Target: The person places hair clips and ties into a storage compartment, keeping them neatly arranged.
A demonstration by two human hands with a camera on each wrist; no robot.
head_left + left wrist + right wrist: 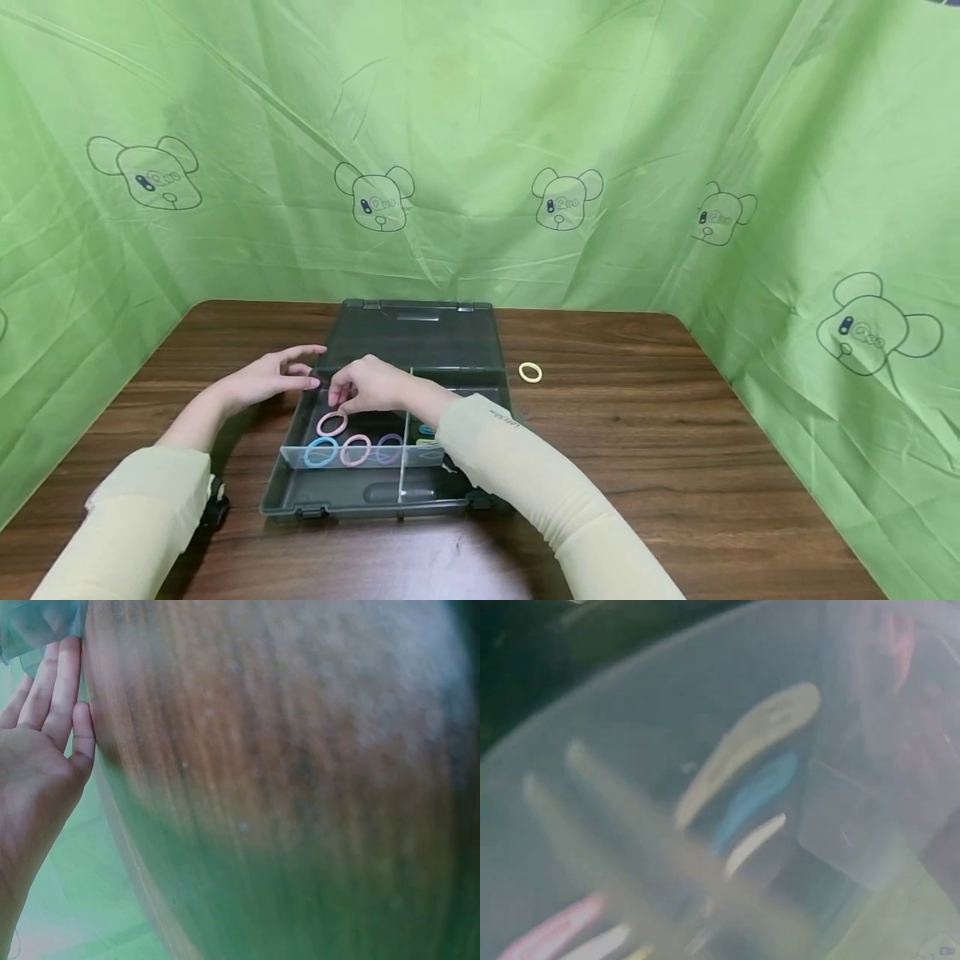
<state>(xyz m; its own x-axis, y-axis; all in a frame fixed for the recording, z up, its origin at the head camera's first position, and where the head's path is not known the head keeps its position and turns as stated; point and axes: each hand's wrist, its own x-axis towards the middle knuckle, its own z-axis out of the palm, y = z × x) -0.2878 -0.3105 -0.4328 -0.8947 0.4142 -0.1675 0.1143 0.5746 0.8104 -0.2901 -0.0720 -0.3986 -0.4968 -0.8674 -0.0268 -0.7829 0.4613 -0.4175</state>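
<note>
The right hand (pixel 369 390) pinches a pink ring (pixel 332 424) over the case (pixel 390 500)'s front-left compartment, beside other rings, while the relaxed, released left hand (pixel 273 379) steadies the case's left wall.

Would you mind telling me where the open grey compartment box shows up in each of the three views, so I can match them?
Head: the grey compartment box lies open at centre, on the wooden table, both hands over it.
Left wrist: not clearly in it; only blurred wood grain and the left hand at the left edge.
Right wrist: blurred close-up of its clear insert filling the frame, hair rings inside.
Shared landmark: the blue ring, in head and right wrist views.
</note>
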